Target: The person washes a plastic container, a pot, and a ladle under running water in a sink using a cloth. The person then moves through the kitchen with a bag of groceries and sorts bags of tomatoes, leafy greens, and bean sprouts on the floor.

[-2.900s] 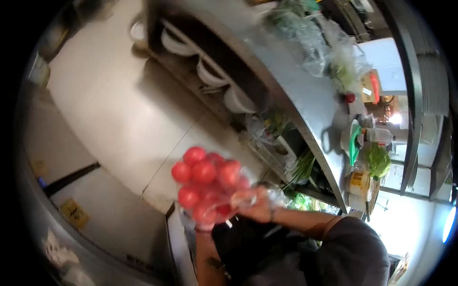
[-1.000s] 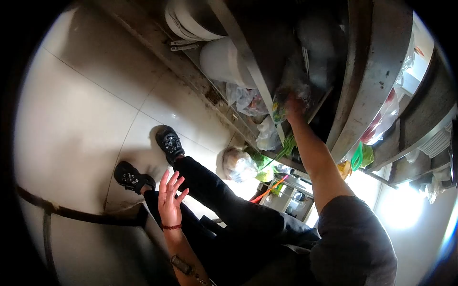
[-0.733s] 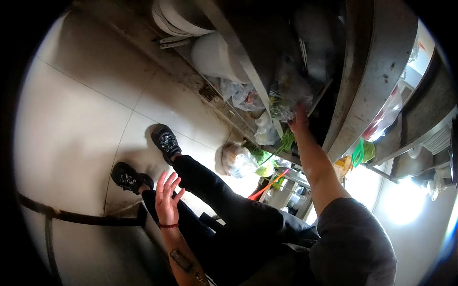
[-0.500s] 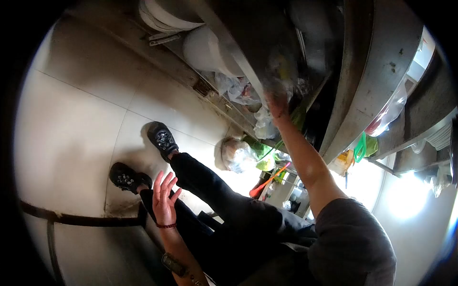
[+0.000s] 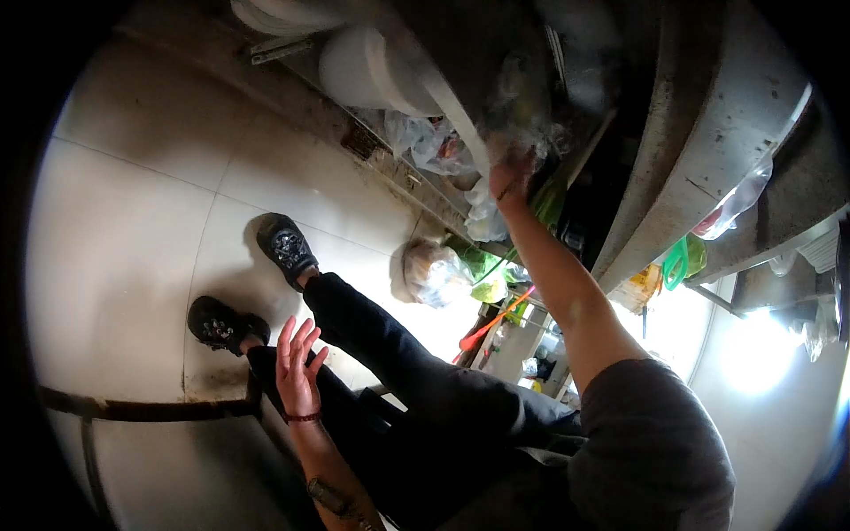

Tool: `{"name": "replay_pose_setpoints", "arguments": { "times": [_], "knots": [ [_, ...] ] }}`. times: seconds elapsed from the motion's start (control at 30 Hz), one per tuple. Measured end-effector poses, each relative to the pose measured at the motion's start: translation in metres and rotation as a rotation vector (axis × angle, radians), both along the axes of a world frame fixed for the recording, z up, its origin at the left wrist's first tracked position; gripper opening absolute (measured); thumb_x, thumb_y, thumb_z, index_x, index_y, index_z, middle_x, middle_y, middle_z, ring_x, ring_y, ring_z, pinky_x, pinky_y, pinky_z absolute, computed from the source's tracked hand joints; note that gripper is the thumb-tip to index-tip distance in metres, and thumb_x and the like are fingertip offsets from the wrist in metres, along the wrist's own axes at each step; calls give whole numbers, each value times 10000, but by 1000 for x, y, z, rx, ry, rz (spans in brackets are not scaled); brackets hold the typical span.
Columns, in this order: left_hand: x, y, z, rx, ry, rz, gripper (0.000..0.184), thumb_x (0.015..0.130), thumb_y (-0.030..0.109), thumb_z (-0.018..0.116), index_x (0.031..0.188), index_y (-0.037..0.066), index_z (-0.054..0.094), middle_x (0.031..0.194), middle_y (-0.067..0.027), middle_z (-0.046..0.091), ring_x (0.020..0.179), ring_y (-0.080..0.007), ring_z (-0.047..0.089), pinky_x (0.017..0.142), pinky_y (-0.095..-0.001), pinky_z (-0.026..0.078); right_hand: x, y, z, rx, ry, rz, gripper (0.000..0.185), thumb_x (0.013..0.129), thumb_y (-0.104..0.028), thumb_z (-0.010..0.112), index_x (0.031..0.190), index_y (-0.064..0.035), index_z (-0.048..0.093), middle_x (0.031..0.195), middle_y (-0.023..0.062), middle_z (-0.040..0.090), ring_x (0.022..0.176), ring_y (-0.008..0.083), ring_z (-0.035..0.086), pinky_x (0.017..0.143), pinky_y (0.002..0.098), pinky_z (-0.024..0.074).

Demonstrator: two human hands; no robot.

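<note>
My right hand (image 5: 512, 170) reaches into a dim shelf, with its fingers hidden in the shadow. It is closed on a clear plastic bag (image 5: 521, 93); greenish contents show faintly through it. Long green leaves (image 5: 551, 202) lie beside the wrist. My left hand (image 5: 298, 370) hangs in the air above my legs, fingers spread and holding nothing. A dark red bracelet (image 5: 303, 418) circles its wrist.
White tubs (image 5: 354, 71) and another plastic bag (image 5: 429, 142) stand on the lower shelf. A filled bag (image 5: 436, 273) sits on the floor by the shelf. Metal shelf edges (image 5: 699, 168) run close above my right arm. My black shoes (image 5: 288, 248) rest on pale tiles.
The view has shifted slightly, so my legs and shoes appear further left and higher. My right hand stays in the shelf at the bag; my left hand remains spread.
</note>
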State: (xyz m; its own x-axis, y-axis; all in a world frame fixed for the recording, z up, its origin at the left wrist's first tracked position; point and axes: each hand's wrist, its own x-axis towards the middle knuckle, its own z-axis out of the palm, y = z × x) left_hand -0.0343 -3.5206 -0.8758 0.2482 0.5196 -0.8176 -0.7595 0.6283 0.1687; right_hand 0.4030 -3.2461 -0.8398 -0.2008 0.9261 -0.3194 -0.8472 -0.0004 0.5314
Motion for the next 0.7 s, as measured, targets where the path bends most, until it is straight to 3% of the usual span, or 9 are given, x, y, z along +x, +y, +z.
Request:
{"name": "replay_pose_setpoints", "arguments": {
  "times": [0.07, 0.27, 0.33, 0.37, 0.43, 0.53, 0.6, 0.67, 0.7],
  "knots": [
    [4, -2, -2, -22, -13, 5, 430, 941, 219, 434, 1345, 92, 359, 1299, -159, 463, 1167, -240, 489, 861, -313, 490, -39, -6, 8, -2, 1014, -725, 457, 972, -322, 317, 1336, -49, 359, 1407, 96, 332, 1235, 246, 348, 1070, 360, 249],
    [11, -3, -5, -30, 12, -27, 403, 938, 190, 435, 1328, 98, 388, 1284, -149, 480, 1153, -217, 501, 856, -297, 489, 66, 41, 3, 43, 1051, -1007, 424, 860, -290, 554, 1219, -66, 528, 1171, 170, 557, 1105, 344, 502, 913, 525, 356],
    [15, 0, -7, -42, 14, -26, 407, 938, 194, 434, 1330, 98, 385, 1286, -150, 479, 1153, -221, 502, 865, -299, 483, 75, 52, 10, 149, 857, -1173, 530, 858, -366, 556, 1295, -89, 441, 1248, 165, 497, 1153, 361, 456, 934, 520, 351],
    [15, 2, -7, -40, 14, -19, 408, 938, 198, 434, 1330, 97, 385, 1286, -151, 480, 1154, -223, 502, 874, -303, 476, 50, 46, 24, 582, 1743, -1057, 593, 884, -404, 506, 1336, -53, 349, 1324, 161, 398, 1232, 320, 358, 983, 441, 318],
    [16, 2, -5, -43, 15, -9, 409, 938, 201, 434, 1330, 97, 385, 1285, -152, 481, 1155, -225, 501, 883, -306, 469, 14, 14, 52, 768, 2633, -571, 682, 893, -435, 497, 1377, -17, 259, 1383, 170, 310, 1302, 286, 274, 1033, 363, 285],
    [18, 2, -3, -59, 10, -11, 411, 938, 206, 434, 1331, 95, 384, 1282, -157, 483, 1157, -226, 499, 896, -309, 458, -8, -54, 96, 269, 2876, -279, 644, 877, -402, 516, 1380, -65, 298, 1397, 176, 306, 1271, 320, 312, 1019, 408, 293],
    [16, 5, 7, -65, 26, 10, 460, 904, 234, 508, 1313, 63, 385, 1216, -117, 538, 1127, -210, 513, 902, -322, 424, 4, -115, 118, 793, 2858, -257, 675, 835, -400, 593, 1361, -68, 332, 1395, 172, 277, 1267, 318, 312, 1038, 368, 285],
    [13, 5, 17, -22, 9, -12, 475, 906, 252, 502, 1321, 63, 371, 1228, -118, 529, 1126, -208, 511, 920, -326, 411, 47, -190, 133, 1021, 2326, -598, 717, 765, -368, 664, 1341, -69, 358, 1358, 172, 320, 1226, 310, 353, 1017, 362, 313],
    [9, 5, 23, -19, -16, -4, 443, 917, 238, 488, 1320, 83, 388, 1240, -119, 521, 1137, -205, 504, 933, -334, 403, 54, -227, 141, 989, 2236, -653, 727, 718, -353, 693, 1312, -64, 389, 1308, 174, 372, 1189, 310, 390, 999, 360, 334]
  ]
}}
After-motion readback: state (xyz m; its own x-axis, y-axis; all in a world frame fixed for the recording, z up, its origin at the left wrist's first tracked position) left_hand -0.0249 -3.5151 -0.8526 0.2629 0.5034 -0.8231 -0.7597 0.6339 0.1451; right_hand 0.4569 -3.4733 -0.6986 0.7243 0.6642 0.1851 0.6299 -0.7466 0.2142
